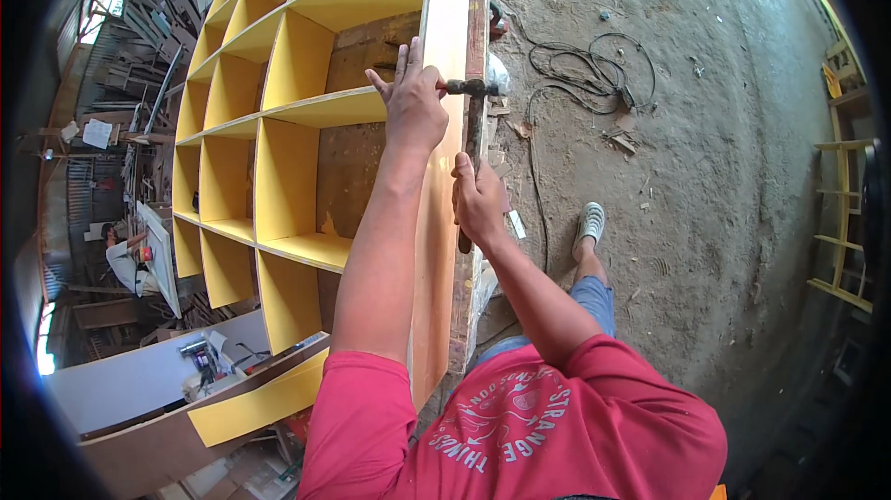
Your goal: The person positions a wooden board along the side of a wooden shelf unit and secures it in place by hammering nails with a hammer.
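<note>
My right hand (479, 198) is wrapped round the handle of a hammer (475, 129), whose dark metal head lies level with my left hand. My left hand (415, 110) is over the edge of a yellow compartment shelf (311, 108). Its thumb side is closed beside the hammer head, with a small reddish bit showing there, while other fingers stretch out. What those closed fingers hold is too small to name. A long wooden board (436, 222) runs along the shelf's right side, beneath my left wrist and beside the hammer.
Looped black cable (594, 69) lies on the dusty floor (715, 175) to the right, among wood scraps. Yellow strip (260, 398) rests at lower left near a tool (197, 352). Another person (130, 263) is at far left, by stacked boards. A yellow frame (840, 222) stands far right.
</note>
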`<action>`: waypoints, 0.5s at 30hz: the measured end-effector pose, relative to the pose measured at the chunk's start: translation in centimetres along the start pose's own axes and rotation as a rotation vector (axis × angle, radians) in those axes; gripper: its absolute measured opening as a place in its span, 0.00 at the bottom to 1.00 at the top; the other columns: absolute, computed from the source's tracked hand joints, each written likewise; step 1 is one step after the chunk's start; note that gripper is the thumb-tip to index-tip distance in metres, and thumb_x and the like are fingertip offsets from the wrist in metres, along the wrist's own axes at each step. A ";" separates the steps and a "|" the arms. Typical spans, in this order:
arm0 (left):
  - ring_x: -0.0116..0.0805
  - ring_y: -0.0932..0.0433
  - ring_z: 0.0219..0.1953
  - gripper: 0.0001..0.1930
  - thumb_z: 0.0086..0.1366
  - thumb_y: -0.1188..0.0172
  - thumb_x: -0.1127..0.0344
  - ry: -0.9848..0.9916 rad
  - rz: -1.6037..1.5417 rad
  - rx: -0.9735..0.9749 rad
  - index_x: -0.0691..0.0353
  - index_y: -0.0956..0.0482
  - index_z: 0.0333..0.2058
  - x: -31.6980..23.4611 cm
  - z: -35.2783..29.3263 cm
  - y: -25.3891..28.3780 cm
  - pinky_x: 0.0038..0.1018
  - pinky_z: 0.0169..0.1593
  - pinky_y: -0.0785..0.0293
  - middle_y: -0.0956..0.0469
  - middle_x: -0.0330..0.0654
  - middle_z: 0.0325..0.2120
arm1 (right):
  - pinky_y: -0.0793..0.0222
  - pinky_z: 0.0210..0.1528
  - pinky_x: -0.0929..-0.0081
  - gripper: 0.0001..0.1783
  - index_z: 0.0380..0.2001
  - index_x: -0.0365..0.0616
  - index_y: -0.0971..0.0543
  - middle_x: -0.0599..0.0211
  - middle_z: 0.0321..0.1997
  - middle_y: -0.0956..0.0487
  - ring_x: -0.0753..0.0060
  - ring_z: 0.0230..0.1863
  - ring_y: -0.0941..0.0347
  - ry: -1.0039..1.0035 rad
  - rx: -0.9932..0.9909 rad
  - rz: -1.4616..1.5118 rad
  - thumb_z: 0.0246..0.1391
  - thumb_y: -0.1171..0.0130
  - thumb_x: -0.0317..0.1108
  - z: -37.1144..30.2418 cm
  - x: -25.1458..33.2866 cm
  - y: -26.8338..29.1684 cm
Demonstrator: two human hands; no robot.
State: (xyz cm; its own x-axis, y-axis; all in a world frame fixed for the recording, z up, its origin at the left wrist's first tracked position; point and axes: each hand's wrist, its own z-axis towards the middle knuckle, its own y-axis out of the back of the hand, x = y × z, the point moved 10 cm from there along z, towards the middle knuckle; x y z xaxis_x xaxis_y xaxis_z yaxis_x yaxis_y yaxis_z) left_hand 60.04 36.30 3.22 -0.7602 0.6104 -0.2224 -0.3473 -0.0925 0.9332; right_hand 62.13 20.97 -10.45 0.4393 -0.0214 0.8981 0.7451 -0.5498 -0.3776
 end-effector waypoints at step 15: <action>0.65 0.55 0.79 0.59 0.54 0.26 0.57 0.547 0.134 -0.159 0.77 0.56 0.73 2.8 -1.7 4.0 0.64 0.78 0.58 0.54 0.72 0.75 | 0.44 0.19 0.77 0.17 0.37 0.43 0.25 0.80 0.20 0.31 0.85 0.17 0.37 -0.020 0.046 -0.109 0.72 0.38 0.45 6.3 6.2 4.2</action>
State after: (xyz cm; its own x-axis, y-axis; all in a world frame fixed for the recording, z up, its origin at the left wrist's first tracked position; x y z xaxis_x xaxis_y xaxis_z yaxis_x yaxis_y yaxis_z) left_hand 55.56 36.32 5.80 -0.9615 0.0946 -0.2580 -0.2745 -0.2834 0.9189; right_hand 71.10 23.78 -7.91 0.3639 0.0535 0.9299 0.8112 -0.5089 -0.2881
